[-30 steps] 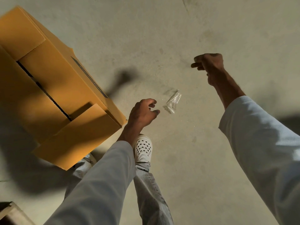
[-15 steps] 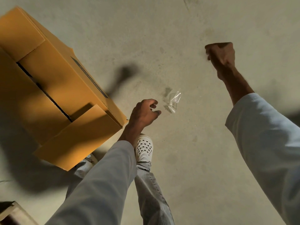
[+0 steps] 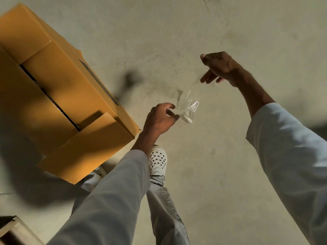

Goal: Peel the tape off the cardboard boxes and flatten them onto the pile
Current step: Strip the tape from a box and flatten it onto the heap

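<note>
A crumpled strip of clear tape [image 3: 188, 109] hangs above the concrete floor. My left hand [image 3: 160, 119] pinches its lower end between thumb and fingertips. My right hand [image 3: 218, 67] is up and to the right with its fingers spread and pointing down-left. A faint strand of the tape reaches up toward those fingers; I cannot tell whether it sticks to them. The yellow-brown cardboard box [image 3: 62, 82] lies at the left, with a dark seam between its flaps, apart from both hands.
My foot in a white perforated clog [image 3: 157, 161] stands on the floor [image 3: 221, 165] just below my left hand. A corner of another brown box or board [image 3: 16, 230] shows at the bottom left. The box casts a dark shadow toward me.
My right hand rose as a fist, then dropped back toward the tape and spread its fingers. The tape has stretched upward. My left hand has kept its pinch and barely moved.
</note>
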The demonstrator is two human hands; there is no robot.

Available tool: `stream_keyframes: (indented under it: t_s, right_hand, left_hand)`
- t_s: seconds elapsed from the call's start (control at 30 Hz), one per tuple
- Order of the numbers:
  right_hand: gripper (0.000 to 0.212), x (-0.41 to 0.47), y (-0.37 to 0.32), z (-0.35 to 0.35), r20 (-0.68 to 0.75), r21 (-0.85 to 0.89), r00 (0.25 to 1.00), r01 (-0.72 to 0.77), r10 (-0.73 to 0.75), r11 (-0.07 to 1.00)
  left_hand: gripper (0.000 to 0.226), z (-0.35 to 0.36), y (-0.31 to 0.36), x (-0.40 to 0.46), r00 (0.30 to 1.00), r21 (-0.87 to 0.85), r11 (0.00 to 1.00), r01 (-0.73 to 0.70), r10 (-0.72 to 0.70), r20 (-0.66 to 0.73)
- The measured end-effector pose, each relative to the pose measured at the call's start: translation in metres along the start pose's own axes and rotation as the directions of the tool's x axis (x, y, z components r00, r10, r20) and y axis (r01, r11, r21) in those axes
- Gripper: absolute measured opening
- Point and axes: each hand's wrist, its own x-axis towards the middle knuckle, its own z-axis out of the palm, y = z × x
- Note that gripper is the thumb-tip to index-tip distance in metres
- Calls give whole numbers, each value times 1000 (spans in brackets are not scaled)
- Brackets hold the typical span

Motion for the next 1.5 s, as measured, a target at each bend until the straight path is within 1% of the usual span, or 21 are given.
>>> stream_keyframes:
  t_s: [0.1, 0.2, 0.3, 0.4, 0.47, 0.53, 0.57, 0.67, 0.77, 0.8, 0.87, 0.93, 0.97, 1.03, 1.13, 1.23, 1.3, 1.37, 1.43, 1.5]
  right_hand:
    - [60, -9, -1, 1, 112, 103, 993, 15, -27, 995]
    - [63, -16, 2, -3, 171, 180, 984, 19, -51, 984]
    - [60, -22, 11, -8, 173, 225, 983, 22, -62, 974]
    - [57, -24, 22, -14, 154, 220, 987, 11, -46, 975]
    - [54, -25, 29, -16, 153, 227, 987, 10, -45, 974]
    - [52, -27, 36, -16, 156, 258, 986, 16, -58, 966]
    - [51, -27, 38, -16, 151, 279, 987, 17, -61, 960]
    - [50, -29, 46, -17, 139, 354, 988, 14, -68, 935]
    - [51, -29, 53, -18, 155, 400, 985, 6, -74, 917]
    - [50, -28, 56, -19, 134, 420, 989, 6, -68, 908]
    - [43, -26, 62, -21, 22, 491, 999, 18, -33, 871]
    - [33, -23, 68, -24, -85, 565, 996, 51, -4, 824]
    - [29, -23, 70, -25, -113, 572, 994, 71, -8, 817]
    - [23, -22, 70, -26, -120, 524, 991, 107, -51, 845]
    - [23, -20, 66, -22, -68, 389, 989, 151, -135, 909]
    - [21, -20, 60, -20, -12, 315, 977, 206, -213, 926]
    - [15, -19, 57, -20, -8, 280, 969, 239, -247, 930]
    - [12, -17, 56, -22, -19, 259, 970, 238, -241, 936]
    - [9, -14, 58, -25, -51, 239, 977, 213, -207, 947]
    - [7, -11, 61, -27, -115, 229, 981, 179, -156, 957]
  left_hand:
    - [40, 0, 26, 7, 996, -40, 997, -67, 64, -64]
    - [40, 3, 55, 15, 977, -120, 988, -102, 76, -198]
    - [23, 5, 69, 23, 941, -164, 978, -127, 67, -330]
    - [10, 5, 70, 28, 919, -159, 977, -141, 69, -388]
    - [13, 6, 68, 31, 931, -189, 971, -146, 70, -358]
    - [23, 10, 67, 33, 954, -226, 961, -158, 90, -286]
    - [22, 13, 67, 34, 960, -225, 960, -168, 108, -260]
    - [7, 19, 70, 35, 949, -188, 962, -196, 138, -283]
    - [10, 20, 75, 37, 936, -118, 976, -182, 135, -324]
    - [12, 20, 76, 38, 935, -111, 980, -162, 117, -336]
    - [15, 19, 77, 41, 934, -142, 983, -112, 56, -353]
    - [17, 18, 73, 46, 943, -162, 983, -83, 25, -331]
    - [16, 18, 72, 47, 951, -156, 984, -89, 37, -306]
    - [16, 19, 71, 49, 957, -142, 982, -127, 84, -277]
    - [14, 21, 72, 50, 948, -107, 977, -184, 147, -283]
    - [12, 21, 74, 52, 950, -112, 974, -196, 160, -269]
    - [11, 20, 76, 52, 956, -173, 967, -188, 140, -258]
    - [15, 18, 76, 52, 966, -265, 949, -170, 108, -233]
    - [24, 15, 77, 52, 978, -384, 912, -147, 76, -193]
    - [33, 13, 76, 52, 988, -483, 867, -124, 65, -137]
